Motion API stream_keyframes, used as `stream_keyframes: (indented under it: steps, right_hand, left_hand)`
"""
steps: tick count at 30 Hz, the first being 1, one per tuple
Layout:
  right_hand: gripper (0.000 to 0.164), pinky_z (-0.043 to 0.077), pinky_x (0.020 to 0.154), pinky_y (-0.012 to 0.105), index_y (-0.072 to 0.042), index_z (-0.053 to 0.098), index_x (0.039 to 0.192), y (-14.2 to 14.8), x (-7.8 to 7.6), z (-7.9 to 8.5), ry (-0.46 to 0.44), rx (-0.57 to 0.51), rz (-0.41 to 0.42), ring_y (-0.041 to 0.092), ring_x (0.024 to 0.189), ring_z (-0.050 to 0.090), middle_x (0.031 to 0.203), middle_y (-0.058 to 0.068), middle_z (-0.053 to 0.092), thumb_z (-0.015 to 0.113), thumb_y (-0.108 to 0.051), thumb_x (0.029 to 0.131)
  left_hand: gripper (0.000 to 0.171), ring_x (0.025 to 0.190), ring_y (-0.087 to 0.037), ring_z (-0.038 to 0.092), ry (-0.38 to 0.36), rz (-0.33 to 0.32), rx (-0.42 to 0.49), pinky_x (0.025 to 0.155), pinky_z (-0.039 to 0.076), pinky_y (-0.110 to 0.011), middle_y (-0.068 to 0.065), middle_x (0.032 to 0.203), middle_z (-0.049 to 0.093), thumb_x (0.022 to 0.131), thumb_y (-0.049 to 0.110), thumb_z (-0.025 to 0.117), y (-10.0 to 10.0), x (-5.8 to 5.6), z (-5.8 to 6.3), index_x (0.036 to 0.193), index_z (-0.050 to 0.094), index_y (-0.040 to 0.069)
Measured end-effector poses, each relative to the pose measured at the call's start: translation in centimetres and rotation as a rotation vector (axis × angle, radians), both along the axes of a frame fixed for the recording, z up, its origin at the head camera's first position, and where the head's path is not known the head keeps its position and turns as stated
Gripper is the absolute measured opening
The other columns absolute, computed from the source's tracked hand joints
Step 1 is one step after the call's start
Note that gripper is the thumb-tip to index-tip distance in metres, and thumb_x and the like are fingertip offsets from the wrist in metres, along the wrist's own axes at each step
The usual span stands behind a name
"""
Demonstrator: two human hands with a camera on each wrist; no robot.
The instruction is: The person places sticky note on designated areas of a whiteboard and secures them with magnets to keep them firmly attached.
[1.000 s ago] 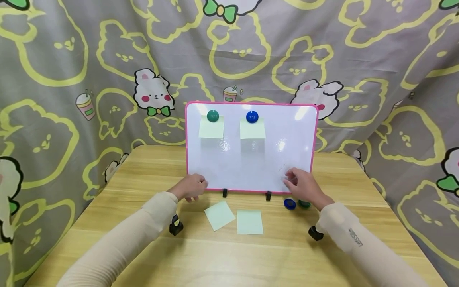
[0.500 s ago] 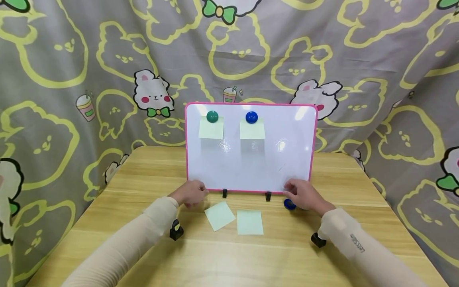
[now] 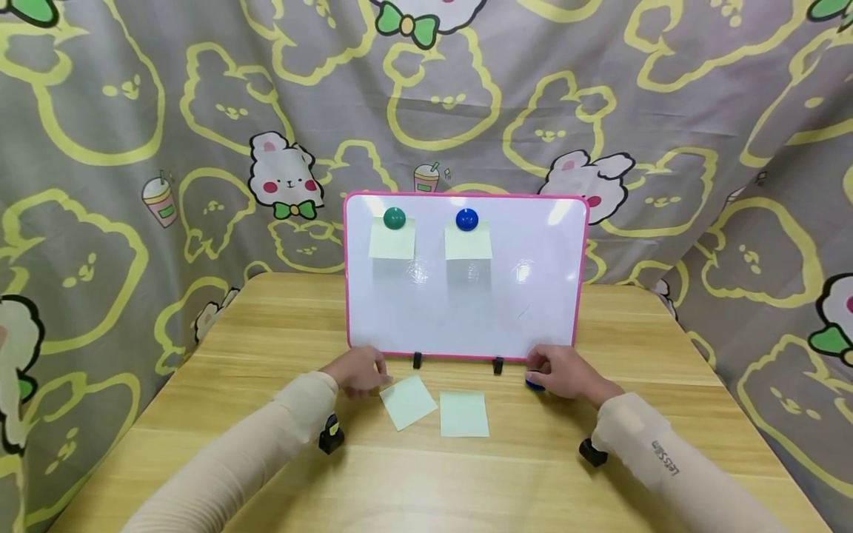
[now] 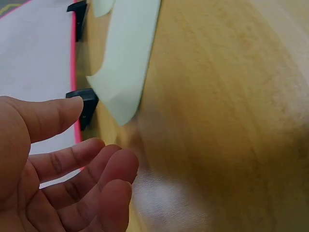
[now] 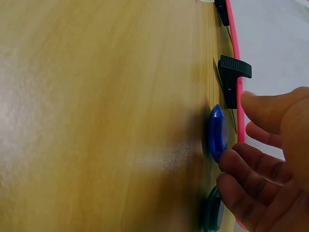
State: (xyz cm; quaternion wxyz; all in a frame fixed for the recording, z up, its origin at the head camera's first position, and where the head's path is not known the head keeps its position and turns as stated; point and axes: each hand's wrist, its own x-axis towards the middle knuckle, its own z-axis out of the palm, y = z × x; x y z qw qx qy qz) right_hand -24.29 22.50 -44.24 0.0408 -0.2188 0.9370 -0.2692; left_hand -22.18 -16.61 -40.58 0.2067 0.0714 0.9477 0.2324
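My left hand (image 3: 362, 370) hovers by the left edge of a tilted pale-green sticky note (image 3: 408, 403) on the table. In the left wrist view its thumb and loosely bent fingers are apart, with nothing between them, near the note's curled corner (image 4: 120, 108). Beside a blue round magnet (image 5: 218, 133) is my right hand (image 3: 566, 371), its thumb spread away and a fingertip (image 5: 227, 159) at or very near the magnet's edge. A green magnet (image 5: 212, 212) lies just past it, hidden in the head view. A second sticky note (image 3: 464, 414) lies flat to the right of the first.
A pink-framed whiteboard (image 3: 520, 318) stands upright on black feet (image 3: 497, 366) behind the hands. On it, a green magnet (image 3: 395, 218) and a blue magnet (image 3: 467, 219) hold up two notes. The wooden table (image 3: 426, 488) extends toward me; a patterned curtain (image 3: 426, 111) surrounds it.
Both hands have come down from the whiteboard's lower corners toward the table. The left has neared the tilted note, and the right now partly covers the blue magnet and hides the green one.
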Motion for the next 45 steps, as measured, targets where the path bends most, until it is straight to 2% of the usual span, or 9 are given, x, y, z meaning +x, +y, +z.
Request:
stream_keyframes:
  steps: [7,14,22,28,31,35,41,45]
  right_hand:
    - [0.026,0.050,0.076,0.036,-0.009,0.065,0.098,0.1,-0.1,-0.3,-0.029,0.024,0.000,0.015,0.080,0.057,0.090,-0.001,0.063,0.080,-0.023,0.082]
    - [0.031,0.050,0.078,0.038,-0.006,0.065,0.098,-0.6,-0.1,0.1,-0.015,0.036,0.010,0.018,0.082,0.057,0.091,0.003,0.064,0.083,-0.021,0.078]
    - [0.033,0.051,0.077,0.038,-0.005,0.065,0.099,-0.8,-0.3,0.7,-0.052,0.048,0.007,0.019,0.083,0.057,0.091,0.004,0.063,0.084,-0.018,0.076]
    - [0.032,0.051,0.078,0.040,-0.005,0.065,0.099,-0.7,-0.3,0.9,-0.058,0.051,0.000,0.019,0.083,0.057,0.091,0.004,0.063,0.084,-0.016,0.077]
    - [0.032,0.051,0.078,0.039,-0.005,0.065,0.099,-0.6,-0.2,0.7,-0.048,0.050,0.003,0.019,0.084,0.057,0.091,0.003,0.063,0.084,-0.017,0.076]
    - [0.033,0.051,0.079,0.040,-0.006,0.065,0.099,-0.4,-0.1,0.3,-0.043,0.046,0.006,0.019,0.085,0.057,0.092,0.002,0.063,0.085,-0.018,0.076]
    - [0.032,0.051,0.079,0.040,-0.006,0.065,0.098,-0.2,0.1,0.0,-0.042,0.028,0.001,0.019,0.085,0.057,0.092,0.003,0.063,0.085,-0.016,0.075]
    - [0.032,0.051,0.078,0.039,-0.006,0.065,0.098,-0.1,0.3,-0.1,-0.047,0.020,0.002,0.018,0.083,0.057,0.090,0.002,0.063,0.085,-0.016,0.075]
  left_hand:
    - [0.018,0.046,-0.016,0.052,0.003,-0.022,-0.020,0.044,0.047,-0.028,-0.009,0.063,0.060,0.089,0.021,0.072,0.4,0.4,-0.3,0.083,0.059,0.011]
    - [0.017,0.046,-0.016,0.051,0.005,-0.010,0.002,0.043,0.046,-0.028,-0.008,0.064,0.059,0.087,0.013,0.073,0.3,0.2,-0.7,0.079,0.058,0.010]
    - [0.014,0.049,-0.014,0.053,0.068,-0.094,0.019,0.044,0.045,-0.025,-0.005,0.073,0.056,0.089,0.001,0.068,0.0,-0.3,-1.1,0.082,0.061,0.011]
    - [0.013,0.051,-0.013,0.050,0.059,-0.113,0.049,0.046,0.044,-0.024,-0.006,0.084,0.061,0.089,-0.002,0.066,-0.3,-0.7,-0.9,0.085,0.065,0.011]
    - [0.012,0.051,-0.013,0.051,0.063,-0.107,0.046,0.047,0.044,-0.025,-0.005,0.082,0.061,0.087,-0.001,0.068,-0.5,-0.8,-0.8,0.084,0.064,0.010]
    - [0.014,0.049,-0.012,0.049,0.086,-0.125,-0.015,0.047,0.043,-0.025,-0.002,0.075,0.058,0.087,0.004,0.070,-0.7,-0.8,-0.9,0.078,0.062,0.011]
    - [0.020,0.044,-0.010,0.047,0.059,-0.167,-0.045,0.043,0.041,-0.023,0.000,0.065,0.058,0.091,0.015,0.070,-1.2,-0.7,-1.3,0.073,0.061,0.013]
    - [0.022,0.045,-0.011,0.047,0.041,-0.144,-0.070,0.044,0.042,-0.025,0.000,0.064,0.057,0.086,0.017,0.075,-1.8,-0.7,-1.4,0.071,0.061,0.013]
